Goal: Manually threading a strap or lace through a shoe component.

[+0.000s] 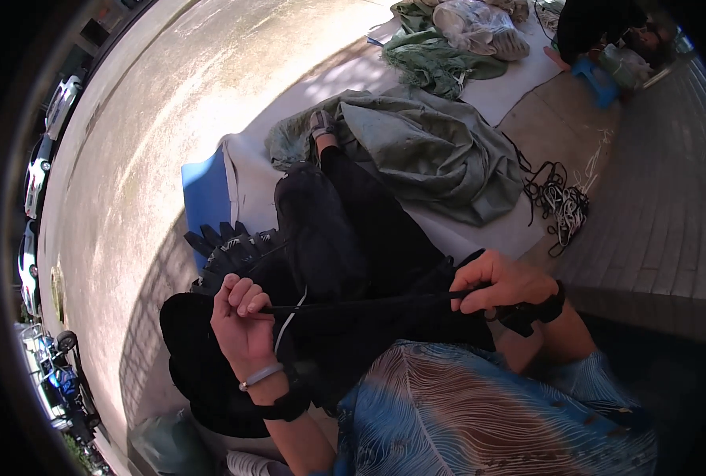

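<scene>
My left hand [240, 313] is curled closed around one end of a thin black strap [353, 304]. The strap runs taut across my lap to my right hand [502, 284], whose thumb and fingers pinch it on the other side. Against my black-clothed legs, parts of the strap are hard to make out. Beyond my left hand lies a heap of black bundles [234, 252], with pale marks on some of them. A thin white cord [291, 319] hangs just to the right of my left wrist.
A crumpled grey-green cloth [432, 151] lies past my foot on a pale sheet [254, 186] with a blue part. Tangled black and white cords [559, 202] lie to the right. Farther off are bagged bundles [480, 32], a blue stool [596, 79] and another person [595, 24].
</scene>
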`<state>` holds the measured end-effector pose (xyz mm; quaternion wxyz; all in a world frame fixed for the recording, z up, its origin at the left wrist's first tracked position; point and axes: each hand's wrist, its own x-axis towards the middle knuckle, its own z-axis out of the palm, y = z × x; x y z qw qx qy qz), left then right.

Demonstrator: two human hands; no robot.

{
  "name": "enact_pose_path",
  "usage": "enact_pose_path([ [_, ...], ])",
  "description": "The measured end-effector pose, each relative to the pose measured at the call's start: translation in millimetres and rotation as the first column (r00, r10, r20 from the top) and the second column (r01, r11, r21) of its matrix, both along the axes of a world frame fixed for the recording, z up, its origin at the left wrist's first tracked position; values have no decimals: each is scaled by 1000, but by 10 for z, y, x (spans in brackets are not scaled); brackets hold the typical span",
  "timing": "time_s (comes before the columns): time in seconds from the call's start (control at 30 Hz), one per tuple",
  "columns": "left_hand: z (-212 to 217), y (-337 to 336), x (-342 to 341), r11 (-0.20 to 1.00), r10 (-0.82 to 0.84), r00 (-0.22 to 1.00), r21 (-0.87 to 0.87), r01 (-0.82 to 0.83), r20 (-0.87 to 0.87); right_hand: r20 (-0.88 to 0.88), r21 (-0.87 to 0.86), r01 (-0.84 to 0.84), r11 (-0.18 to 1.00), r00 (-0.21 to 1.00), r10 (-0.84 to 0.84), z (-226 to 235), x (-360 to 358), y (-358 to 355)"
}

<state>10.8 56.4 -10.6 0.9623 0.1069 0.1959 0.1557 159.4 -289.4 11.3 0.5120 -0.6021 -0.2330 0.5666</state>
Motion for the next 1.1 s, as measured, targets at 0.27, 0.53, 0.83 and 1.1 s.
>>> enact_pose_path([
  [0.27,179,-104,70,994,23,999,108,-20,-27,-49,12,476,879,879,-475,-384,164,-590],
  [0.53,178,56,-57,1000,19,1000,-12,-18,18,-239,-130,765,630,593,-769,-1016,351,-520],
  [0.83,305,-10,57,1000,-20,990,22,17,138,-407,-188,871,454,351,-843,-1325,315,-512],
  [1.1,750,-69,-24,988,-64,960,156,22,271,-215,-235,809,539,498,-840,-1640,63,-370],
])
